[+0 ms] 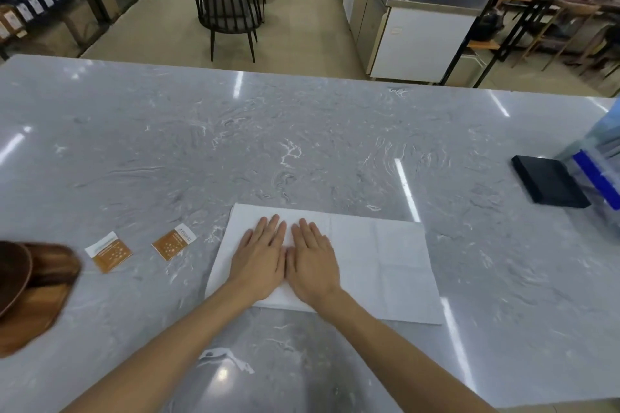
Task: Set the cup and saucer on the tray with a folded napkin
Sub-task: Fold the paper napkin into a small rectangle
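Plainly the napkin-folding step is in hand, and nothing has reached the tray yet. Largest first: the grey marbled worktop (pixel 302 144) carries everything. On it lies the white napkin (pixel 379 261), spread wide, with a doubled-over layer at its left end directly under the grip. Both hands lie flat on that layer, side by side and touching along the thumbs — the left hand (pixel 260 260) and the right hand (pixel 313 263) have their fingers straight and pressed down, grasping nothing, so the grip is released and only smoothing or creasing the paper.

Well to the left of the grip, at the frame's edge, sits a wooden tray (pixel 32 305) with a brown rounded piece on it, possibly the saucer; it is blurred, and no cup can be made out. Between the tray and the grip lie two small orange sachets (pixel 109 251). Far to the right of the grip is a flat black box (pixel 550 184) beside a clear container.

By my reading, the next move calls for lifting a free edge and bringing it over squarely — edges matched before pressing — then carrying the folded napkin left to the tray.
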A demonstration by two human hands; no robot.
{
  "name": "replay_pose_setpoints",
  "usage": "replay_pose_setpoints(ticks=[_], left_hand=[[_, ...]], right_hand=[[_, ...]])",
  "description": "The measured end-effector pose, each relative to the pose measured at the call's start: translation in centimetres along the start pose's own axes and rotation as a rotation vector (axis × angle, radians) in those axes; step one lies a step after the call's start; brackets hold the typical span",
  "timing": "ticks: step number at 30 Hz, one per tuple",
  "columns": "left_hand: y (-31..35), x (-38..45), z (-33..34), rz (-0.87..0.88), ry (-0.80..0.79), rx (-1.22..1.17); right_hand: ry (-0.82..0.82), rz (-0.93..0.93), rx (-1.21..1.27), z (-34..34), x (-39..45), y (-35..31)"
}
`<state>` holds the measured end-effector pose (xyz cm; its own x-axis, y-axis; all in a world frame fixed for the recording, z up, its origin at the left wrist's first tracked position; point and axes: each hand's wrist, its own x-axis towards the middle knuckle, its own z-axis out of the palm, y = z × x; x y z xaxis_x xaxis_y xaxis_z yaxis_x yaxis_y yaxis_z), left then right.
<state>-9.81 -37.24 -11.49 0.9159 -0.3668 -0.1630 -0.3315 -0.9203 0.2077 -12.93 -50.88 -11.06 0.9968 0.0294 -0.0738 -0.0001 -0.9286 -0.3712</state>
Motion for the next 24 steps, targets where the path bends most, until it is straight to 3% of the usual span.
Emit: replay_pose_setpoints(ticks=[9,19,24], left_hand=[[-1.7,-1.7,1.2,0.003,0.128,0.033],[-4.6,-2.7,1.8,0.113,0.137,0.052],[-3.9,-3.1,1.3,0.116,0.097,0.017]], right_hand=[[0.033,0.057,-0.12,1.1,-1.8,1.9],[0.09,0.376,-0.149,-3.8,-8.3,16.1],[0.097,0.393,-0.188,-4.4,-8.7,17.0]])
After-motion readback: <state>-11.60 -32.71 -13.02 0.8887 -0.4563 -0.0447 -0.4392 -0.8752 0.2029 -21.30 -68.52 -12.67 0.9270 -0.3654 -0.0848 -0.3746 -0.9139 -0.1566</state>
